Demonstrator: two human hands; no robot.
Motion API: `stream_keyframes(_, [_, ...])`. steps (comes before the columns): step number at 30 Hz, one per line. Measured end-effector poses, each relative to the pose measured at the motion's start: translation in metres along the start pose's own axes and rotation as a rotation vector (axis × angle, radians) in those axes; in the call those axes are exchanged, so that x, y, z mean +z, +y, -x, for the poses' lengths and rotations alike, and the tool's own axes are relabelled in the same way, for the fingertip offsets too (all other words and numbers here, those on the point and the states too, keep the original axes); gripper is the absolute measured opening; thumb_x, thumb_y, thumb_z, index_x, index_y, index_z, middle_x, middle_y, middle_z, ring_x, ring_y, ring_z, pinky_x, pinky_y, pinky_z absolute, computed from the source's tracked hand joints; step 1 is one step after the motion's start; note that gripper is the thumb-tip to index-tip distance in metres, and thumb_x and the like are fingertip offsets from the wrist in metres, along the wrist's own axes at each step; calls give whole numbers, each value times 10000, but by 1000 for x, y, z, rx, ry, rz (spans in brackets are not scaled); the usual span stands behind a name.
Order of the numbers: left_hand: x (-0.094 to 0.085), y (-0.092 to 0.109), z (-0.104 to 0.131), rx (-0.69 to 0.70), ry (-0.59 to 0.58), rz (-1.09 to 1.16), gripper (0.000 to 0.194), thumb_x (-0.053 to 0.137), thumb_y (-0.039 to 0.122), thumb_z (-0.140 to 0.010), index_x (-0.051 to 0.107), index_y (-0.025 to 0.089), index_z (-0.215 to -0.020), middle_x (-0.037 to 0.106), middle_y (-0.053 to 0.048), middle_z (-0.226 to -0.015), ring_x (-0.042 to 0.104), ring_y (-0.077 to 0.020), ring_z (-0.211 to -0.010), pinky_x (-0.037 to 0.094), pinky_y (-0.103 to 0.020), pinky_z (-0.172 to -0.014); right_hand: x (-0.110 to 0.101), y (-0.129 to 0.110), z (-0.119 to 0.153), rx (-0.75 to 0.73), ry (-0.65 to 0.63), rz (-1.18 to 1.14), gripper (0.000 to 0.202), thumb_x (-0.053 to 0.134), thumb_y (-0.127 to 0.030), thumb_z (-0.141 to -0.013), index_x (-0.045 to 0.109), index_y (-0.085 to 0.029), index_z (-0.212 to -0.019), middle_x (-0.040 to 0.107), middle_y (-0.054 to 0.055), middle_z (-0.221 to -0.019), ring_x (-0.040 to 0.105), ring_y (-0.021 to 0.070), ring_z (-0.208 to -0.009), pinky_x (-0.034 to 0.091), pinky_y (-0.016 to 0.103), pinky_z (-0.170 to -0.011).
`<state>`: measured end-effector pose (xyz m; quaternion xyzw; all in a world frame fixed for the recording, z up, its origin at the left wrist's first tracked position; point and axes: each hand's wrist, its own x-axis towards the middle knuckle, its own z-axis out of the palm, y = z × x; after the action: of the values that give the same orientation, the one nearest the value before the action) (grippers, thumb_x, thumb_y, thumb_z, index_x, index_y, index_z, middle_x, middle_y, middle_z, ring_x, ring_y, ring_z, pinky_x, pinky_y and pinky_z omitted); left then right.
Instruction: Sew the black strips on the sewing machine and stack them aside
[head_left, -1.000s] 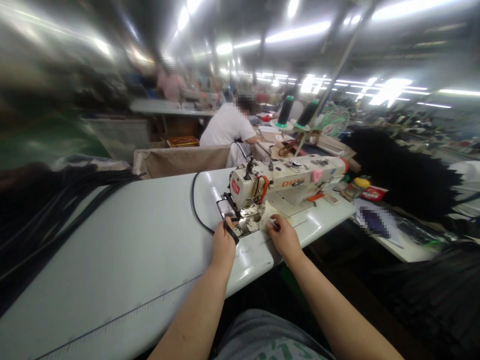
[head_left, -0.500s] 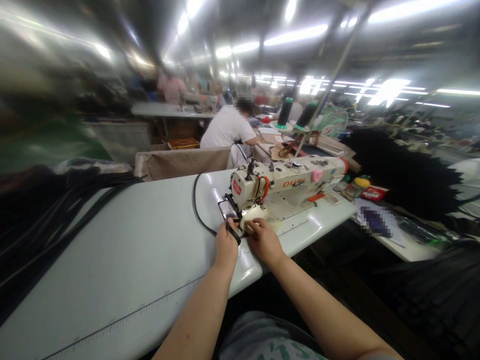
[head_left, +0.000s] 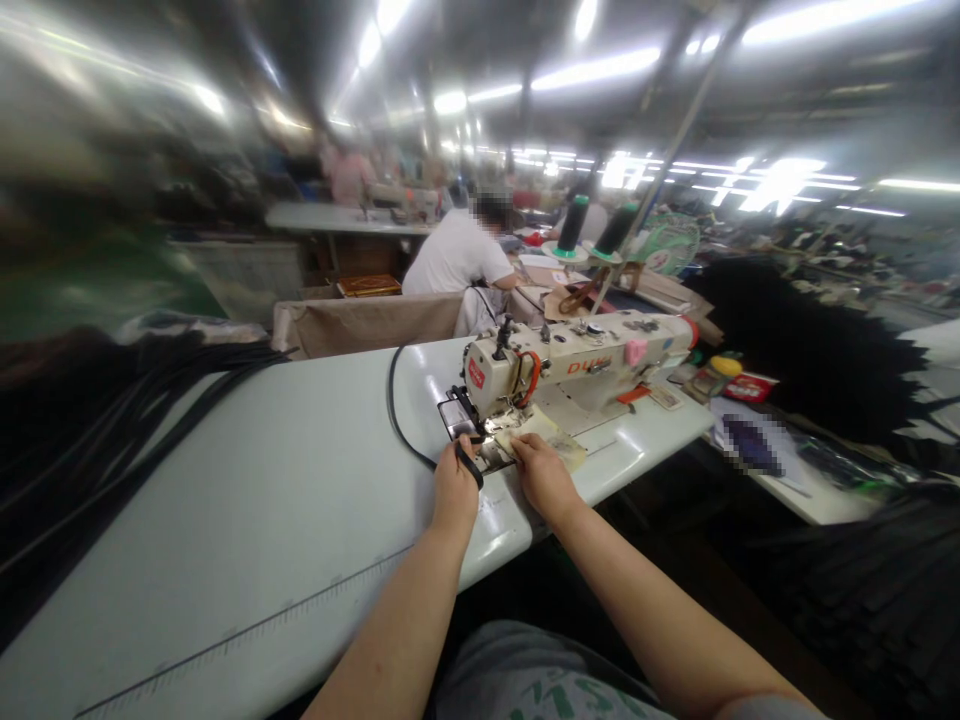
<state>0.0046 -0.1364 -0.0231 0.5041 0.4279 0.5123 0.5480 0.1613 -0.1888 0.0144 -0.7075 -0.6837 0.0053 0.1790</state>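
Observation:
My left hand (head_left: 455, 488) is closed on a black strap (head_left: 397, 415) at the front of the needle area. The strap curves back over the white tabletop, and its short end loops over my fingers. My right hand (head_left: 547, 478) pinches the edge of a pale yellow, thin sheet (head_left: 544, 430), cloth or paper, that lies on the machine bed. Both hands are just in front of the head of a cream sewing machine (head_left: 592, 362). The needle and presser foot are too small to make out clearly.
A bundle of black straps (head_left: 202, 400) hangs over the table's left side. A ruler strip (head_left: 285, 605) runs along the front edge. Thread cones (head_left: 572, 225) stand behind the machine. A person in a white shirt (head_left: 454, 255) sits beyond. Black material (head_left: 810, 350) is piled at right.
My right hand has shifted slightly right, drawing the pale yellow sheet away from the needle area and uncovering the metal plate. My left hand stays on the strap.

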Motion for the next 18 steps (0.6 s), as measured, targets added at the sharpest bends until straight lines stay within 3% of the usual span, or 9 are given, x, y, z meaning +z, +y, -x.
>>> stream_keyframes(5, [-2, 1, 0, -10, -2, 22, 641, 431, 728, -951, 698, 159, -1076, 771, -144, -1038, 726, -269, -1047, 537, -451, -1001, 10, -11, -16, -27, 8, -61, 342, 565, -74, -934, 758, -266, -1141, 692, 43, -1026, 680, 163, -941, 519, 234, -866])
stream_keyframes(8, [-3, 2, 1, -12, -1, 7, 647, 431, 733, -949, 699, 158, -1081, 773, -148, -1044, 726, -277, -1057, 535, -460, -1008, 7, 4, -24, 22, 19, -55, 341, 582, -121, -952, 770, -314, -1160, 697, 34, -1052, 690, 159, -948, 514, 223, -867])
stream_keyframes(13, [-4, 5, 3, -9, 3, -5, 635, 440, 733, -946, 695, 167, -1081, 776, -148, -1046, 727, -277, -1067, 534, -452, -1012, -9, 44, -25, 200, 81, 50, 340, 506, -150, -981, 772, -223, -1180, 674, 108, -1041, 678, 201, -895, 522, 269, -837])
stream_keyframes(16, [-3, 7, 4, 5, 3, -12, 631, 440, 731, -947, 692, 166, -1073, 776, -142, -1026, 734, -271, -1049, 538, -443, -1003, -9, 42, -19, 195, 76, 80, 342, 492, -125, -969, 764, -183, -1169, 667, 126, -1028, 665, 210, -870, 523, 279, -802])
stream_keyframes(18, [-3, 8, 5, 14, -1, -19, 623, 443, 725, -950, 693, 166, -1065, 776, -140, -1009, 737, -269, -1032, 542, -439, -993, -5, 31, -13, 104, 35, 57, 344, 522, -106, -950, 763, -208, -1172, 674, 104, -1025, 666, 202, -897, 523, 269, -823])
